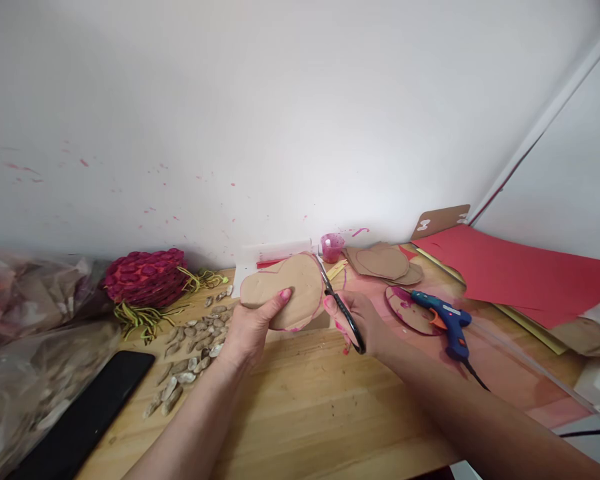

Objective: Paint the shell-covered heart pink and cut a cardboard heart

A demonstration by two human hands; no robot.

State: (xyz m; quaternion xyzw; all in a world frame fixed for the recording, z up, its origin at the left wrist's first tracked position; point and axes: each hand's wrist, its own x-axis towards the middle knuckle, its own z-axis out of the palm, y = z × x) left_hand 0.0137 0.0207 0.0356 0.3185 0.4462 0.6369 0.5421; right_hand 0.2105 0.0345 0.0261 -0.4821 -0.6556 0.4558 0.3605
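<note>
A flat piece of brown cardboard point(300, 290) with a rounded, heart-like outline and purple marker lines is held above the wooden table. My left hand point(260, 323) grips its lower left part, thumb on top and fingers hidden beneath. Black-handled scissors point(344, 308) are in my right hand point(357, 323), with fingers wrapped round the handles. The blades lie along the right edge of the cardboard, pointing up and to the left.
Peanut shells point(200, 337), a black phone point(87, 413), plastic bags point(30, 353) and a magenta shell-covered object point(145, 277) are at left. Cardboard cutouts point(380, 261), a pink cup point(333, 247), a blue glue gun point(453, 323) and red paper point(525, 267) lie at right.
</note>
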